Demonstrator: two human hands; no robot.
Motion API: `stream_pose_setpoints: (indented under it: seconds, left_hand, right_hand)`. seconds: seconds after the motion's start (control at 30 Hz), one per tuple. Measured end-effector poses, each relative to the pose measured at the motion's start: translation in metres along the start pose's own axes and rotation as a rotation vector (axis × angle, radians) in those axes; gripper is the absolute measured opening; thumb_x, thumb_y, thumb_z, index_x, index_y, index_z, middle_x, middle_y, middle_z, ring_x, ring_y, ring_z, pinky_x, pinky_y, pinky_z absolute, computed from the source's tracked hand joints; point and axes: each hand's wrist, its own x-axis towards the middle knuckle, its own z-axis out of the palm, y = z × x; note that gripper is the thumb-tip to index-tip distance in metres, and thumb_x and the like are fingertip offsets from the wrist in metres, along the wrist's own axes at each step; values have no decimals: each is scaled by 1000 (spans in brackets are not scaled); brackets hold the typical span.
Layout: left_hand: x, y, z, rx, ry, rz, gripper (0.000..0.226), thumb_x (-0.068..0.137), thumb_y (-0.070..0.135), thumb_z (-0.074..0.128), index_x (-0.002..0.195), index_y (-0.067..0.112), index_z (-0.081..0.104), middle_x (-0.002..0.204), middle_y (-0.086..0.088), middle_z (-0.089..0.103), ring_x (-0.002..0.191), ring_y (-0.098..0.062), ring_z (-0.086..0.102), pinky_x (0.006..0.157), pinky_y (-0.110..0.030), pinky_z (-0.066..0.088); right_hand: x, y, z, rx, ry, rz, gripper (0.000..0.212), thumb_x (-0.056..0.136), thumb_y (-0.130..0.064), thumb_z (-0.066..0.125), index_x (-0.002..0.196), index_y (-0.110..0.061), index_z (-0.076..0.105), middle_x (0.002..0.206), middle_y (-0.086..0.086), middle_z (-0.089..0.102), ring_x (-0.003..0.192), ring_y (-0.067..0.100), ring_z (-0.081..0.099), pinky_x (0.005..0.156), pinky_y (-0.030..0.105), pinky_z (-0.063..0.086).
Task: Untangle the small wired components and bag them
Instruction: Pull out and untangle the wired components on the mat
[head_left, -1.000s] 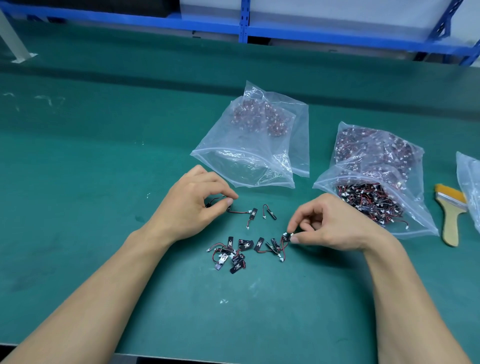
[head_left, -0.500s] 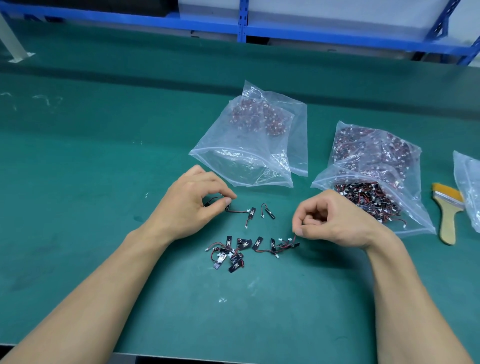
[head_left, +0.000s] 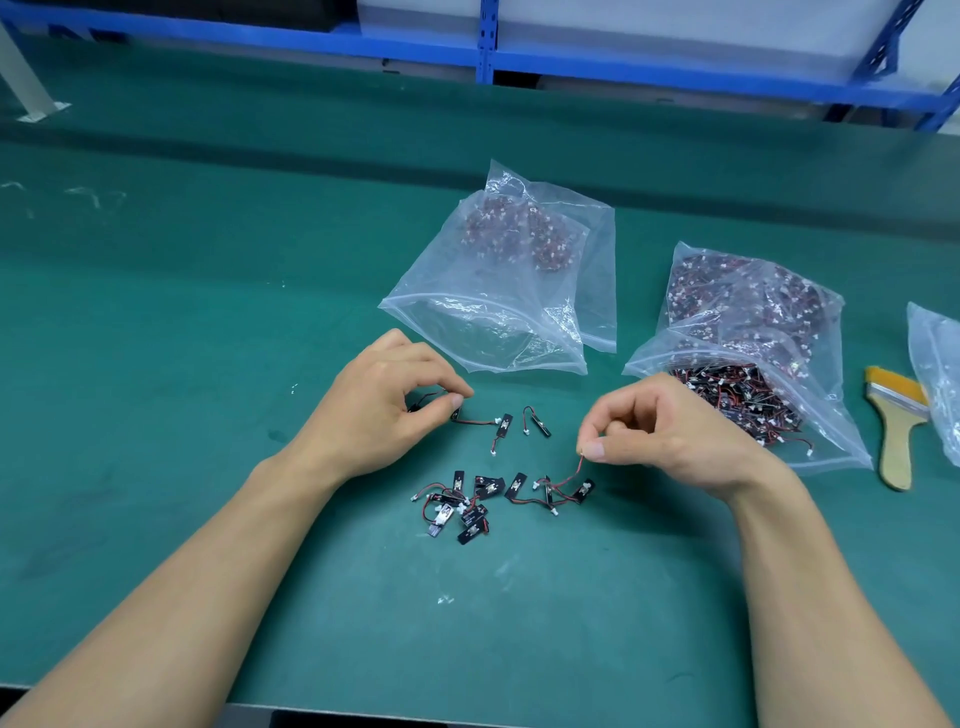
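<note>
The left hand (head_left: 384, 410) rests on the flat green surface (head_left: 208, 364). Its thumb and first finger pinch a small black wired part (head_left: 456, 413). The right hand (head_left: 670, 431) is curled up, and its thumb and first finger pinch the end of a thin red wire (head_left: 571, 473). That wire runs down to a little knotted clump of black parts and red wires (head_left: 545, 491), which lies on the surface between the two hands. A loose pile of the same small parts (head_left: 462, 506) lies just left of the clump. Behind the hands lie a clear plastic bag with an open mouth (head_left: 498, 322) and a fuller clear plastic bag (head_left: 748, 322).

The wire is very thin. If the right hand pulls too hard, I think the wire could snap or come off its part. Nothing holds the clump down, so the whole clump could come up and the knot could get tighter. It could also drag the loose pile along.

A second ago the right hand was down low, right at the clump. Now it is higher, and the red wire hangs from its fingers. The left hand has hardly moved.
</note>
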Motion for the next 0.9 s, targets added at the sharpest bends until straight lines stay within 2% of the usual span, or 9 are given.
stream_pose_setpoints:
  seconds: [0.07,0.1,0.2,0.33,0.47,0.57,0.7,0.77,0.9]
  left_hand:
    - [0,0,0,-1,3,-1,9,88,16,75,92,23,78,90,17,70,88,-18,52,78,-33,47]
    - [0,-1,0,-1,6,-3,9,88,16,75,92,24,78,90,17,70,89,-18,52,78,-33,47]
    - [0,-1,0,0,5,-3,8,88,17,75,92,24,78,91,18,70,89,-17,52,79,-33,47]
    - [1,-2,0,0,8,-5,8,89,17,75,91,24,78,91,18,70,88,-17,51,79,-33,47]
    - [1,-3,-1,1,16,-4,8,89,18,75,91,24,78,91,18,70,88,-18,51,78,-34,47]
    - [1,-4,-2,5,26,-8,8,89,25,70,93,25,78,92,17,69,88,-18,51,80,-33,47]
    - [1,-7,-4,14,50,-43,10,90,19,73,98,24,77,95,14,68,90,-19,52,83,-34,47]
    - [1,-6,-4,8,60,-61,12,90,17,73,98,25,77,96,13,68,90,-19,52,82,-33,47]
    - [-1,1,-6,-52,29,-38,7,87,18,72,88,23,76,88,12,69,83,-19,52,73,-29,44]
  right_hand:
    - [-1,-1,0,7,36,-9,6,76,-21,75,72,-16,75,57,12,26,58,20,23,53,20,24]
    - [-1,-1,-1,10,59,-13,6,77,-19,75,72,-15,74,58,12,26,57,19,24,53,19,24]
    - [-1,1,-3,-34,163,-5,11,81,-11,76,71,-14,73,54,-1,26,52,13,22,50,15,26]
    - [3,7,-5,-220,346,31,21,84,-2,75,69,-16,73,52,-5,26,49,12,25,49,16,28]
    - [5,10,-5,-309,400,27,18,84,-3,74,76,-18,75,49,-7,30,47,9,27,49,14,29]
    - [6,11,-6,-282,484,-27,19,86,-4,71,83,-21,77,54,2,37,49,10,30,50,14,30]
    - [9,8,-1,-270,579,-114,9,81,-23,68,81,-25,77,54,12,41,48,8,33,50,13,30]
    - [11,9,4,-279,612,-146,10,79,-25,66,78,-25,76,54,15,44,47,7,33,50,12,30]
    - [16,10,18,-358,650,-219,9,80,-21,68,74,-23,74,46,-2,41,45,6,36,51,12,32]
